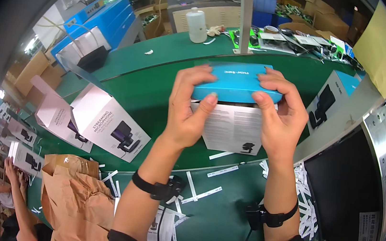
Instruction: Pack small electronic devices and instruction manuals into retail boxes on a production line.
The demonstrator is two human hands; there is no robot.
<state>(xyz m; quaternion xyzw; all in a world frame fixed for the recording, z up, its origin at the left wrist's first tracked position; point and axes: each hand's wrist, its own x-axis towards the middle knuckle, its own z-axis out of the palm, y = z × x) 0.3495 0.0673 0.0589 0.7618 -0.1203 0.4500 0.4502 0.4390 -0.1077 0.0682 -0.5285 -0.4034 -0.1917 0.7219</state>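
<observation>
In front of me stands a white microphone box (233, 128) with printed text and a small product picture on its near face. Its blue top flap (236, 85) sits over the opening, with a narrow dark gap along the near edge. My left hand (188, 108) grips the flap's left end, thumb on the near edge and blurred fingers over the top. At the other end, my right hand (284, 115) holds it the same way. What is inside the box is hidden.
Open white boxes (110, 127) stand at the left, above a crumpled brown paper bag (75, 197). Paper strips (200, 196) litter the green table. A blue-topped box (332, 101) stands right, beside a post. A plastic bottle (196, 24) is behind. Another person's hand (11, 170) touches a box far left.
</observation>
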